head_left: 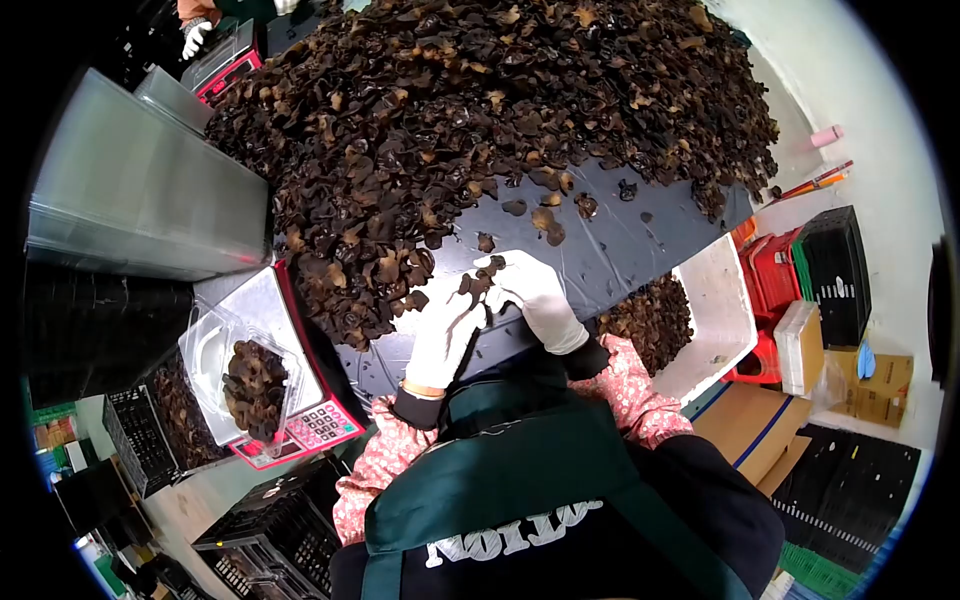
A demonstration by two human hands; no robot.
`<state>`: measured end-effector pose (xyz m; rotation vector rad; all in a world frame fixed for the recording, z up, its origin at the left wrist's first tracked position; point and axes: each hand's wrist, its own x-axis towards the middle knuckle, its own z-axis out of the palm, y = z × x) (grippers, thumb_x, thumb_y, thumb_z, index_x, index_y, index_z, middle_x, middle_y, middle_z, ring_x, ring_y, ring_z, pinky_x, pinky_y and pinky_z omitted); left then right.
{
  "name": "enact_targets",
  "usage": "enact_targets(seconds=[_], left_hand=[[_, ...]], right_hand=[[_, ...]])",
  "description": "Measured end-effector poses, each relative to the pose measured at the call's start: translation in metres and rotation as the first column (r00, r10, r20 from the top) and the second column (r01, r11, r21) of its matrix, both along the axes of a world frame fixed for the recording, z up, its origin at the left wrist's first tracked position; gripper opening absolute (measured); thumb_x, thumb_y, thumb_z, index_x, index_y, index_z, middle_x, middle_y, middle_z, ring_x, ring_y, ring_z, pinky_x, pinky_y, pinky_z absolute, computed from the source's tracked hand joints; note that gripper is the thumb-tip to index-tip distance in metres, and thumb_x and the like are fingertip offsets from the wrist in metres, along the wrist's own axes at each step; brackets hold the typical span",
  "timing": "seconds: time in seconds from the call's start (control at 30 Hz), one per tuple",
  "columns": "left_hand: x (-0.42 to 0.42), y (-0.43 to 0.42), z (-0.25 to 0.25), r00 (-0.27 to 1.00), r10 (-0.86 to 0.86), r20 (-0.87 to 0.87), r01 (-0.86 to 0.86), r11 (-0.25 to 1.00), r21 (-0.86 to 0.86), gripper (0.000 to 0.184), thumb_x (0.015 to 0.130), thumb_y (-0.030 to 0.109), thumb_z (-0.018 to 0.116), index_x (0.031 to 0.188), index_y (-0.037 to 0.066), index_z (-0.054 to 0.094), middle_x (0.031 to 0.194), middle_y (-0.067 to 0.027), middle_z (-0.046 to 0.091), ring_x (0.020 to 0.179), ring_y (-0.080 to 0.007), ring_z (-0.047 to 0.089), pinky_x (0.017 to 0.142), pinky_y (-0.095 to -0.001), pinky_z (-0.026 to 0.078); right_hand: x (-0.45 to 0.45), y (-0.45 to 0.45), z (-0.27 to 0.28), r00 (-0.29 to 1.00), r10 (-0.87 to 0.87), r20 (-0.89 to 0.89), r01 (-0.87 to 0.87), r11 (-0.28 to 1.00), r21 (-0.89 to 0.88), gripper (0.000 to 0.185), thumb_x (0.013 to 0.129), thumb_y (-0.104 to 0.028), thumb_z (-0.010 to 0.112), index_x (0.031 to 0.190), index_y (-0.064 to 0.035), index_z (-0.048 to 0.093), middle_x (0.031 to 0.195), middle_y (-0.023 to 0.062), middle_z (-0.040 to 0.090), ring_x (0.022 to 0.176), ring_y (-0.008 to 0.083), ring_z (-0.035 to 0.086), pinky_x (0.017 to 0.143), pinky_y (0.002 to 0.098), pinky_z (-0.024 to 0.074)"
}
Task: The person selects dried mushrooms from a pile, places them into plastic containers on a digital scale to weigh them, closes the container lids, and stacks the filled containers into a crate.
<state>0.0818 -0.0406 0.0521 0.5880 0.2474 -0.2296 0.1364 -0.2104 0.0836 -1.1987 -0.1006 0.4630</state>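
Observation:
Close together over the near edge of the dark table, my white-gloved hands meet at a small dark piece of wood ear mushroom (482,281). My left hand (447,335) has its fingers closed at the piece's lower side. From the other side, my right hand (535,298) pinches it with bent fingers. A large heap of brown-black wood ear mushrooms (500,110) spreads over the table beyond my hands. Several loose pieces (547,222) lie on the dark plastic sheet (630,235) nearby.
To the left, a red-framed scale (320,425) carries a clear plastic tub (290,380) with mushrooms. Stacked clear containers (150,190) stand behind it. A white bin (725,310) with mushrooms sits at right, beside red crates (772,275). Another person's gloved hand (196,40) shows at top left.

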Motion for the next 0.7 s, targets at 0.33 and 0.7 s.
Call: enact_targets(seconds=[0.33, 0.7], left_hand=[[-0.002, -0.025, 0.000, 0.998, -0.060, -0.037, 0.051, 0.978, -0.200, 0.024, 0.096, 0.008, 0.061, 0.120, 0.003, 0.057, 0.113, -0.0070, 0.062, 0.095, -0.0166, 0.061, 0.079, -0.0300, 0.051], [0.080, -0.012, -0.001, 0.992, 0.126, 0.027, -0.117, 0.968, -0.224, 0.039, 0.106, 0.026, 0.046, 0.132, -0.003, 0.051, 0.130, -0.0231, 0.059, 0.120, -0.0298, 0.059, 0.106, -0.0380, 0.046]], right_hand=[[-0.015, -0.039, 0.001, 0.959, -0.279, 0.056, 0.276, 0.959, 0.060, 0.027, 0.095, 0.000, 0.051, 0.121, 0.0058, 0.056, 0.099, 0.0064, 0.064, 0.077, 0.0083, 0.058, 0.069, 0.0217, 0.0480], [-0.083, -0.331, -0.095, 0.795, -0.606, 0.018, 0.498, 0.636, -0.590, 0.048, 0.093, -0.011, 0.057, 0.137, 0.0063, 0.052, 0.131, 0.0214, 0.061, 0.117, 0.0294, 0.060, 0.099, 0.0384, 0.0473]])
